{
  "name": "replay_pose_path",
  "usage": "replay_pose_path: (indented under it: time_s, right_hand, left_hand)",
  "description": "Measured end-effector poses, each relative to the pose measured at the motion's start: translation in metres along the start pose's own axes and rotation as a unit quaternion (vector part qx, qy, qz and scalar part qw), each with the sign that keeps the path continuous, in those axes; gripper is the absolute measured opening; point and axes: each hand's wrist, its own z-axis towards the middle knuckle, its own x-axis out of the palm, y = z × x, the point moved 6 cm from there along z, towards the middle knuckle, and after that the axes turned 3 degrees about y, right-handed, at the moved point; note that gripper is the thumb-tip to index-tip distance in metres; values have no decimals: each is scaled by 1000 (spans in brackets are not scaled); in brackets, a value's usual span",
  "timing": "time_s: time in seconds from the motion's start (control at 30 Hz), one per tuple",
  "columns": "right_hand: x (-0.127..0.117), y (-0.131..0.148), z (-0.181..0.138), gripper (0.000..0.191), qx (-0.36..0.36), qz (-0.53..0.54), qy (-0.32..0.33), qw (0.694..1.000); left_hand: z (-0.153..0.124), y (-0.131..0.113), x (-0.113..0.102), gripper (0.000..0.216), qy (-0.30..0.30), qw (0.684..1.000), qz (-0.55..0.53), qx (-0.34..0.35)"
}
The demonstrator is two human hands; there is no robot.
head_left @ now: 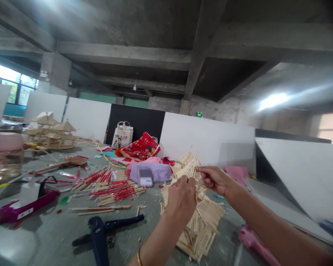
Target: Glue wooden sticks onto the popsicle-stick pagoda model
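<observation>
A model tower built of wooden sticks [202, 218] stands on the grey table [52, 236] in front of me. My left hand [181, 197] is closed around the upper part of the tower, its back toward the camera. My right hand [215, 179] pinches the thin sticks at the tower's top [190, 164], fingers pressed together. A gold bangle [139, 256] shows on my left wrist.
Dark blue cutters [102, 231] lie at the near left. Loose sticks in red wrappers [113, 186] are spread behind them. A purple glue gun [24, 207], a clear jar with pink lid [5, 155], finished stick pavilions [52, 135], bags [138, 147] and white boards [299, 177] surround the table.
</observation>
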Motion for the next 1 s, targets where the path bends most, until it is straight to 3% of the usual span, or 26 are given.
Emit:
replay_pose_path:
  time_s: [1.0]
  right_hand:
    - [-2, -4, 7, 21, -6, 1, 9, 1000]
  left_hand:
    - [-3, 0, -3, 17, 17, 1000, 1, -10]
